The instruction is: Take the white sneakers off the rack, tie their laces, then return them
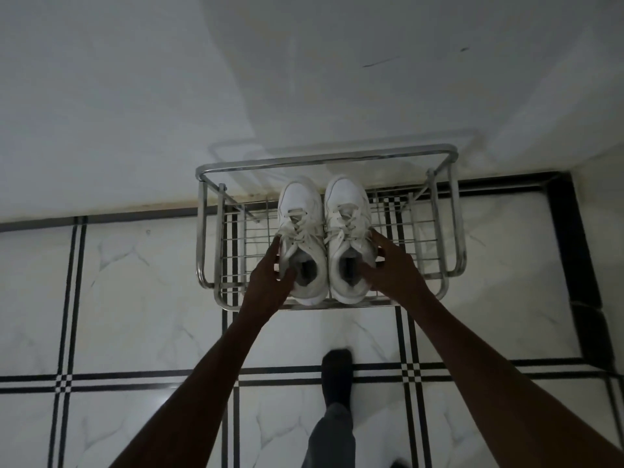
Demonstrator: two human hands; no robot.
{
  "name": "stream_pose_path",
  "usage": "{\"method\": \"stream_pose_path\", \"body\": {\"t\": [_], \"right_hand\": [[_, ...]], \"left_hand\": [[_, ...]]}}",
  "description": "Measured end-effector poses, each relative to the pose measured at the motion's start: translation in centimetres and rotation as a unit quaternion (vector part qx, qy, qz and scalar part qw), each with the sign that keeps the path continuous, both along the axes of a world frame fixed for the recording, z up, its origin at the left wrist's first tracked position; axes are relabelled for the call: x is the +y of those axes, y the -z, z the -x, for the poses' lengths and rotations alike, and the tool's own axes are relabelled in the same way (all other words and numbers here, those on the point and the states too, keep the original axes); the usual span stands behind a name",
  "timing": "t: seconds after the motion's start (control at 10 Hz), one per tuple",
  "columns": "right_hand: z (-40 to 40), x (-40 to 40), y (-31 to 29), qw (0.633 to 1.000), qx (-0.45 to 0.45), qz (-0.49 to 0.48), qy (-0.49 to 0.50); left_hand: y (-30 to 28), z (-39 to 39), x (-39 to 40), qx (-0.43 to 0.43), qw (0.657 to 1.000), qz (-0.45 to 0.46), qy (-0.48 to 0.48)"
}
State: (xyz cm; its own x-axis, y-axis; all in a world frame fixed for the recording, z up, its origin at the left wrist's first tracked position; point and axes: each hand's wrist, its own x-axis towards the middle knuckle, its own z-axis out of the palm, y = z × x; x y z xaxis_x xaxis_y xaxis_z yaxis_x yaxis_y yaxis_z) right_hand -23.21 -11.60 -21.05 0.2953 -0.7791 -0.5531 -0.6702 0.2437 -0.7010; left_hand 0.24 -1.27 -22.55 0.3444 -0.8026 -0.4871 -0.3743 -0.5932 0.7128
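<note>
Both hands reach down to the pair of white lace-up sneakers on top of the shiny metal wire shoe rack (452,211). The left hand (270,282) holds the left white sneaker (301,241) near its heel, with the thumb tucked into the shoe's grey opening and the fingers wrapped along its outer side. The right hand (393,270) holds the right white sneaker (347,238) the same way, thumb inside the opening and fingers along the outer side. Both hands are closed around their shoes.

The two sneakers sit side by side and touch each other. Their toes point at the wall and their heels point at the person. They rest on the top shelf of the rack, close to its front bar. The white laces (300,228) cross over the tongues, and I cannot tell if they are tied in bows.

The rack stands against a pale, plain wall (202,96). Thin wires make up its shelf, and round tubes make up its frame. Under it is a white marble-look tiled floor (141,298) with black stripe lines. A thick black band runs along the floor on the right.

Below the arms, one foot in a dark sock (337,376) stands on the floor, with a grey trouser leg (329,437) above it.
</note>
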Motion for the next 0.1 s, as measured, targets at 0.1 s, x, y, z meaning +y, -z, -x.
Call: {"method": "stream_pose_path", "body": {"t": [0.1], "right_hand": [[-0.28,-0.05,-0.71,0.999,0.035,0.004,-0.029]], "left_hand": [[-0.77,-0.31,-0.25,-0.036,0.999,-0.019,0.016]]}}
